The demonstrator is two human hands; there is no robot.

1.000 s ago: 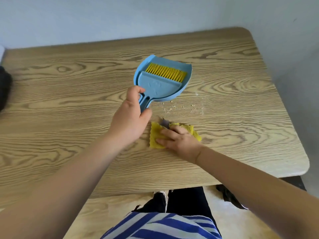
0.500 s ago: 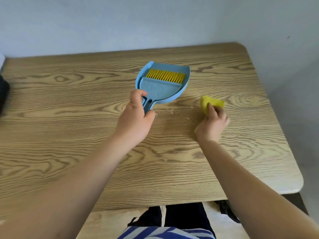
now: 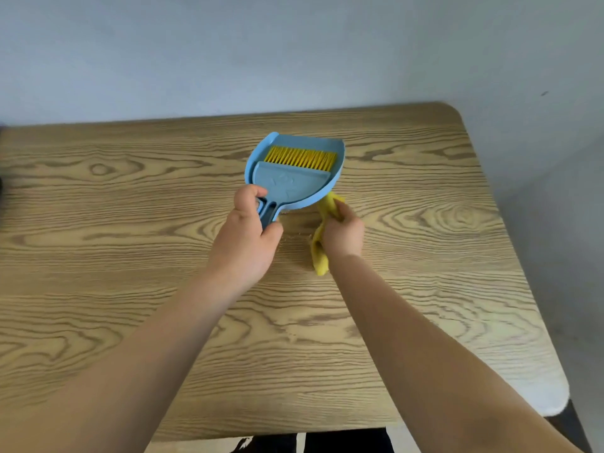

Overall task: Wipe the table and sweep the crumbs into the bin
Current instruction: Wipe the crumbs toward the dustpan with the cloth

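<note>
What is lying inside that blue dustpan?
A small brush lies inside the dustpan, its yellow bristles toward the far rim. It covers most of the pan floor, so any crumbs beneath it cannot be seen. The left hand grips the handles.

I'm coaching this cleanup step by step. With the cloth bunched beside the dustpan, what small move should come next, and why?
Probably a short push of the yellow cloth leftward, toward the handle end of the blue dustpan. The right hand grips the cloth beside the pan, the left hand holds the handle, and faint crumbs lie on the table between the hands.
</note>
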